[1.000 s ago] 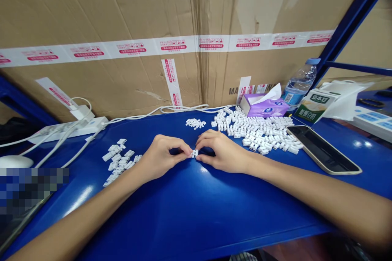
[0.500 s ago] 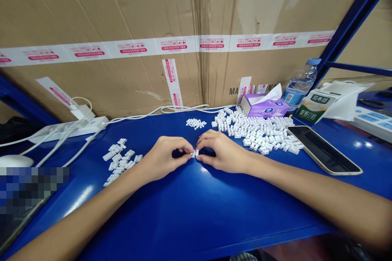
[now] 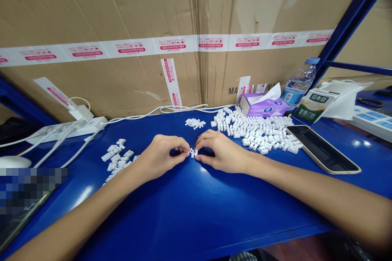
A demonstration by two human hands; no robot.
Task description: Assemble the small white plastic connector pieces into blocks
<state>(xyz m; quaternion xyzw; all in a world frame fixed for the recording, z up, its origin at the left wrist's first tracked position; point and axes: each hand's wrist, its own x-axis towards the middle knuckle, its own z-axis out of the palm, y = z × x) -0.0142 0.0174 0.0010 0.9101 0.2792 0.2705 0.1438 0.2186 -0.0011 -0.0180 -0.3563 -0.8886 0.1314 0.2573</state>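
Note:
Over the middle of the blue table (image 3: 196, 208), my two hands meet fingertip to fingertip. My right hand (image 3: 219, 151) pinches a small white plastic block (image 3: 194, 153) with dark openings between thumb and fingers. My left hand (image 3: 167, 155) is closed in a pinch at the block's left side, on a tiny white piece (image 3: 190, 151) mostly covered by the fingertips. Whether that piece is joined to the block I cannot tell. Behind the hands lies a little heap of tiny white pieces (image 3: 195, 123).
White blocks spread in a big pile (image 3: 263, 132) at right and a smaller group (image 3: 118, 157) at left. Around them are a phone (image 3: 323, 149), tissue pack (image 3: 265, 106), water bottle (image 3: 298, 83), carton (image 3: 314, 104), power strip (image 3: 67, 128) and cables. Cardboard (image 3: 137, 8) stands behind.
My left fingertips have drawn slightly left, showing more of the white block between the hands. The right hand keeps its pinch. The whole view has shifted a little.

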